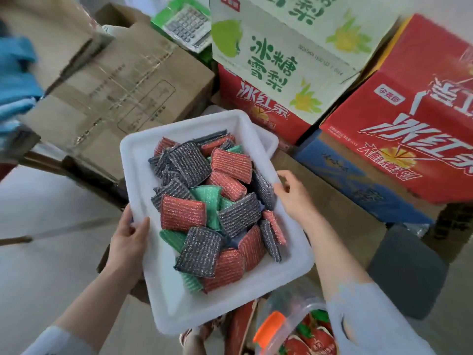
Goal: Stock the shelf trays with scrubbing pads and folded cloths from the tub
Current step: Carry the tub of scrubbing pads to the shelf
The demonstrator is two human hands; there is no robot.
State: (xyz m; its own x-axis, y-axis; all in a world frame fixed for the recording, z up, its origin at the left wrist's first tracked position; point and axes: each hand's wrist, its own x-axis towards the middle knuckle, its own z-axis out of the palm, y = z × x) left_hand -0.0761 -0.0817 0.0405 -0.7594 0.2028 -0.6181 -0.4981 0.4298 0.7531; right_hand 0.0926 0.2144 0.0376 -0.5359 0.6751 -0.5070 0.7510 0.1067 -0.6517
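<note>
Your left hand (128, 237) holds the tub (194, 301) by its left rim: thumb curled over the top edge, fingers hidden beneath. Your right hand (291, 193) is at the opposite rim, its grip narrow, with the fingers bent over the edge beside the pads; whether they clamp the rim or merely rest on it, you cannot tell from this view. Both sleeves are pale.

You have the tub in front of you, tilted in the view, with its far end toward the cartons. It is white plastic with a broad flat rim. A second white rim (268, 142) shows behind its far right corner.

Scrubbing pads (215, 208) fill the tub in a loose heap, lying flat, on edge and overlapping. Three colours are present: red, grey and green, all with a glittery ribbed weave. No order to the stacking is evident.

Surroundings: brown cartons (122, 80) stand beyond the tub on the left, with a calculator (186, 24) behind them. Red drink cartons (409, 106) and a pale green carton (279, 55) are stacked on the right. A dark grey block (409, 272) sits near your right forearm. A clear bag (302, 329) with red and green contents and an orange piece lies below the tub's near end. Blue fabric (15, 80) is blurred at the left edge.
</note>
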